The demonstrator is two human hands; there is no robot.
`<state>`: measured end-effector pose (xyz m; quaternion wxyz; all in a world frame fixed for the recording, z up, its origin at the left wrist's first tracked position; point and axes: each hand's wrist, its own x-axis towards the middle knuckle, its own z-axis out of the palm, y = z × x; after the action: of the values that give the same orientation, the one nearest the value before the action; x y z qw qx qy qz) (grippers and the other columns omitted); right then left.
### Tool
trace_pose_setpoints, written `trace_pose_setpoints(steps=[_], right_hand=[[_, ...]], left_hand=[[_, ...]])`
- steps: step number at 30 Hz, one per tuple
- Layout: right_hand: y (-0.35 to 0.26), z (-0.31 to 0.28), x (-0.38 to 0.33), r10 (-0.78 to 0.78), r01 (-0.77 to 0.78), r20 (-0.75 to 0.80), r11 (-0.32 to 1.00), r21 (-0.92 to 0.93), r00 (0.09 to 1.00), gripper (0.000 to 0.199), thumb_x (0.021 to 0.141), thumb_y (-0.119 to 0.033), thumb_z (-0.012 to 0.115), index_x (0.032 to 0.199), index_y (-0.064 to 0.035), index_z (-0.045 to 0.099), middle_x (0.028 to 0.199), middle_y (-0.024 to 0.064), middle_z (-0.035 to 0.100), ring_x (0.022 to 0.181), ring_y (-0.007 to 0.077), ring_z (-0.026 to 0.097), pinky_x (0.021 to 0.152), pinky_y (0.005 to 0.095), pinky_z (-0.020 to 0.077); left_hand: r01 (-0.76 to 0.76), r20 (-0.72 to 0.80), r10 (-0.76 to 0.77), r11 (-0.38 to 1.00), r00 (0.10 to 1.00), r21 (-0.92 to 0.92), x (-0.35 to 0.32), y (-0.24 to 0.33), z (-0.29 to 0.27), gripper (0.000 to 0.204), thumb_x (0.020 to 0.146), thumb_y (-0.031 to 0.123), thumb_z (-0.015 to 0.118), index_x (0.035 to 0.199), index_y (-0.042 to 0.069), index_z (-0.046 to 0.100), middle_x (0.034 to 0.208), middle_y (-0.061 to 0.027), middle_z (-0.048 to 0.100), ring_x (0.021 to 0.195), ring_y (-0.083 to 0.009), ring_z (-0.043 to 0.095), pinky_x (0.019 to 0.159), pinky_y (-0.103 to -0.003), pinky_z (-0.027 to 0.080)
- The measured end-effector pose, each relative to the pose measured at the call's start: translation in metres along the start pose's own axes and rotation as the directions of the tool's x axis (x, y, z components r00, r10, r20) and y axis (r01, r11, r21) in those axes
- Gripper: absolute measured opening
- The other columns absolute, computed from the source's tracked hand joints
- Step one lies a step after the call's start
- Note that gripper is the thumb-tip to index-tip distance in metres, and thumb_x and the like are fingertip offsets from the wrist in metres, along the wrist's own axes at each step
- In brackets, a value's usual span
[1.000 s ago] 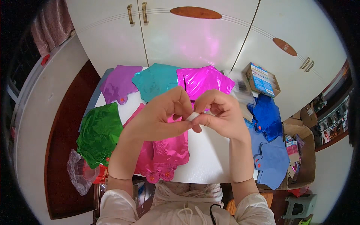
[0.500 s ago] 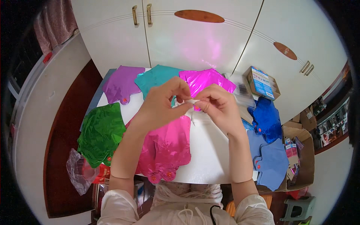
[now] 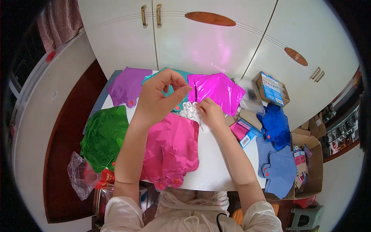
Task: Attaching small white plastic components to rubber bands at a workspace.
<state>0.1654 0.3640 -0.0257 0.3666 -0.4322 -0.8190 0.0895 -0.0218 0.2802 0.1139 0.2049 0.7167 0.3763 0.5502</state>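
My left hand (image 3: 160,96) is raised over the table, its thumb and forefinger closed in a pinch. Whatever lies between those fingertips, if anything, is too small to make out. Lower down, my right hand (image 3: 211,113) has its fingers closed at the right edge of a heap of white ribbon (image 3: 188,110), which they grip. A stack of flat pink foil balloons (image 3: 172,149) lies in front of the ribbon. Behind the ribbon are a magenta foil balloon stack (image 3: 218,91) and teal foil balloons (image 3: 176,72), the latter partly hidden by my left hand.
Purple (image 3: 127,87) and green foil balloons (image 3: 102,133) lie on the left; dark blue (image 3: 276,125) and pale blue ones (image 3: 280,170) on the right. Small boxes (image 3: 245,131) lie near my right forearm. An open carton (image 3: 315,170) stands beyond the right edge. White cabinets (image 3: 116,42) rise behind.
My hands, earlier together on a piece of white ribbon, have parted. The right hand has lowered to the ribbon heap; the left has stayed raised in a pinch.
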Motion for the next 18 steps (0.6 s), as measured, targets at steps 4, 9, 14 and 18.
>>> trace_pose_setpoints(steps=[4, 9, 14, 18], right_hand=[[0.001, 0.002, -0.003, -0.045, 0.047, 0.020, 0.996, -0.071, 0.999, 0.007, 0.074, -0.013, 0.060, 0.079, -0.0087, 0.063, 0.081, 0.0052, 0.058, 0.073, 0.0251, 0.059, 0.063, 0.0354, 0.0472], [0.011, 0.011, -0.005, -0.198, 0.197, 0.006, 0.973, -0.122, 0.980, 0.009, 0.073, -0.013, 0.061, 0.080, -0.0082, 0.064, 0.087, 0.0031, 0.061, 0.081, 0.0225, 0.059, 0.067, 0.0342, 0.0487], [0.015, 0.016, -0.005, -0.253, 0.257, 0.046, 0.960, -0.112, 0.966, 0.012, 0.071, -0.010, 0.060, 0.081, -0.0044, 0.064, 0.092, 0.0051, 0.062, 0.084, 0.0224, 0.058, 0.070, 0.0339, 0.0483], [0.016, 0.016, -0.006, -0.261, 0.266, 0.054, 0.958, -0.104, 0.964, 0.013, 0.070, -0.008, 0.059, 0.081, -0.0033, 0.064, 0.092, 0.0064, 0.062, 0.085, 0.0230, 0.058, 0.073, 0.0347, 0.0477]], left_hand=[[0.000, 0.009, 0.000, 1.000, 1.000, 0.007, 0.000, 0.000, 0.000, 0.006, 0.078, 0.006, 0.061, 0.081, 0.006, 0.056, 0.077, -0.0009, 0.061, 0.069, -0.0037, 0.051, 0.059, -0.019, 0.034], [0.007, -0.012, -0.007, 0.999, 1.000, -0.038, -0.001, -0.001, 0.002, 0.007, 0.076, 0.009, 0.063, 0.078, 0.008, 0.056, 0.070, 0.0023, 0.057, 0.064, -0.0039, 0.045, 0.057, -0.020, 0.032], [0.020, -0.012, -0.021, 0.999, 1.000, -0.038, -0.001, 0.001, 0.004, 0.008, 0.075, 0.011, 0.063, 0.076, 0.008, 0.056, 0.066, 0.0039, 0.055, 0.061, -0.0040, 0.043, 0.057, -0.021, 0.030], [0.027, -0.007, -0.027, 1.000, 1.000, -0.015, -0.001, 0.001, 0.006, 0.008, 0.075, 0.011, 0.063, 0.076, 0.008, 0.056, 0.067, 0.0040, 0.056, 0.061, -0.0041, 0.043, 0.057, -0.021, 0.030]])
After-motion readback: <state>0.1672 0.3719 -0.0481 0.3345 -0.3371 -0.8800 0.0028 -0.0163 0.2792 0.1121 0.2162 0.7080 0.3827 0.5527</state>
